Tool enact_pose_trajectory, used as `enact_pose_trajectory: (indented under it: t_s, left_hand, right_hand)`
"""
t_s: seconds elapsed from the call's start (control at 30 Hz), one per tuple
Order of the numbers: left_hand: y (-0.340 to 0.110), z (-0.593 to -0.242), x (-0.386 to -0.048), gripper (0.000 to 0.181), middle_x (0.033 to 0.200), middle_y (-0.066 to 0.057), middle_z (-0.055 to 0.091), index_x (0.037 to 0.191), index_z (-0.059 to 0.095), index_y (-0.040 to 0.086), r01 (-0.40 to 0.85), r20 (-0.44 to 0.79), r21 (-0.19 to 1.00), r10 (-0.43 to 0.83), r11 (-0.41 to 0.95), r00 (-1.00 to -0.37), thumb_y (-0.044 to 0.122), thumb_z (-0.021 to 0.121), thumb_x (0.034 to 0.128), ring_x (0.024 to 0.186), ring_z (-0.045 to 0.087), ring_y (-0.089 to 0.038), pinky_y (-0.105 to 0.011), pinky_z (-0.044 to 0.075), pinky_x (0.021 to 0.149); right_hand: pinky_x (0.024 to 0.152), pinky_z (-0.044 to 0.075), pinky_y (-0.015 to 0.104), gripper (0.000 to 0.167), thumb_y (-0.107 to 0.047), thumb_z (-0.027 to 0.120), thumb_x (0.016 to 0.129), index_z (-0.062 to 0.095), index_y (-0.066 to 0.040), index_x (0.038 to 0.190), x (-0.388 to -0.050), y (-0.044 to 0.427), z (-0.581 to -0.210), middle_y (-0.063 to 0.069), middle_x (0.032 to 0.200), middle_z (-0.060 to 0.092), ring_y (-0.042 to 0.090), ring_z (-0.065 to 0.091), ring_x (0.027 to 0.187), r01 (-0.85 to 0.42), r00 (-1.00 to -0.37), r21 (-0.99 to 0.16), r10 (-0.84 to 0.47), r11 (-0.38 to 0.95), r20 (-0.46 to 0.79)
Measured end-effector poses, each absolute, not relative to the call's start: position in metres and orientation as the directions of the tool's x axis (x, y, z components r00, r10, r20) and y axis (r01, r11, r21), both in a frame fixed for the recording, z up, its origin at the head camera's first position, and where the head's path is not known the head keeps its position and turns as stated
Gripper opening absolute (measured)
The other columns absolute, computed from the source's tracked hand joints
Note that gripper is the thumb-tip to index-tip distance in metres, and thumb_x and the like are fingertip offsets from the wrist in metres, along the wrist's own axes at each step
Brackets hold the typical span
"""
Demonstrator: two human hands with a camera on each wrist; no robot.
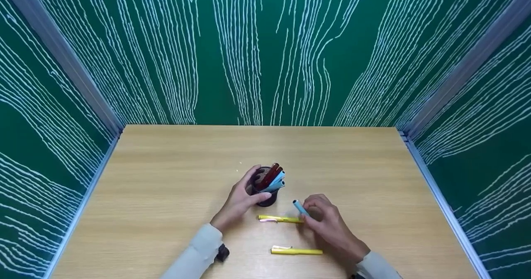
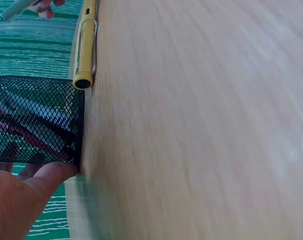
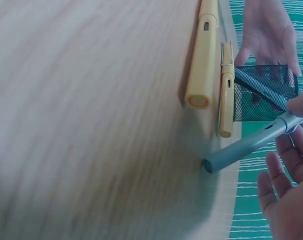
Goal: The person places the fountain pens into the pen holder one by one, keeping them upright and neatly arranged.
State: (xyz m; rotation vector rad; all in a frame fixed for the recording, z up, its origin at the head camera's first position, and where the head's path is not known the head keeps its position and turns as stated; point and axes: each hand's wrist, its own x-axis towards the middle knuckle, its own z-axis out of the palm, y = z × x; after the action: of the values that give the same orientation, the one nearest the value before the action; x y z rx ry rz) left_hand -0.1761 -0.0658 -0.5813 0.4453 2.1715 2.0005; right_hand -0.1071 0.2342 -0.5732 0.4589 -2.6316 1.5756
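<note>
My left hand (image 1: 236, 200) holds a black mesh pen cup (image 1: 267, 200), with the thumb on its near side and the fingers around the far left. Dark red pens (image 1: 269, 176) and light blue pens (image 1: 277, 181) lean to the right inside it. Between thumb and fingers, my right hand (image 1: 330, 221) pinches another light blue pen (image 3: 246, 147), slanted just right of the cup. One yellow pen (image 1: 276, 219) lies on the table by that hand, its right end partly hidden. A second yellow pen (image 1: 296, 251) lies nearer to me, clip side away.
The wooden table (image 1: 174, 167) is enclosed by green walls (image 1: 269, 63) with wavy white lines. Grey posts (image 1: 70, 50) stand at the back corners. Tiny pale specks lie behind the cup.
</note>
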Motion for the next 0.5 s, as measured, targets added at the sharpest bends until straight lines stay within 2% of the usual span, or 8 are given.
enact_pose_trajectory:
  t_s: [0.17,0.5]
  left_hand:
    - [-0.066,-0.582,-0.177,0.092,0.167,-0.012,0.051,0.171,0.041,0.016,0.113,0.089,0.992,0.319,0.056,-0.943,0.023,0.09,0.0935,0.154,0.048,-0.033,-0.049,0.031,0.131]
    - [-0.064,-0.582,-0.176,0.091,0.163,-0.016,0.055,0.17,0.041,0.014,0.084,0.087,0.996,0.325,-0.024,-0.942,0.015,0.09,0.0934,0.149,0.054,-0.032,-0.046,0.038,0.128]
  right_hand:
    - [0.114,0.05,0.063,0.033,0.004,0.085,0.093,0.073,-0.025,0.105,-0.108,0.233,-0.57,-0.004,0.12,0.068,0.02,0.064,0.121,-0.27,-0.959,-0.859,-0.196,0.434,0.203]
    - [0.11,0.052,0.058,0.027,-0.002,0.085,0.095,0.077,-0.024,0.109,-0.114,0.229,-0.559,-0.007,0.12,0.07,0.017,0.065,0.116,-0.218,-0.975,-0.88,-0.141,0.421,0.174]
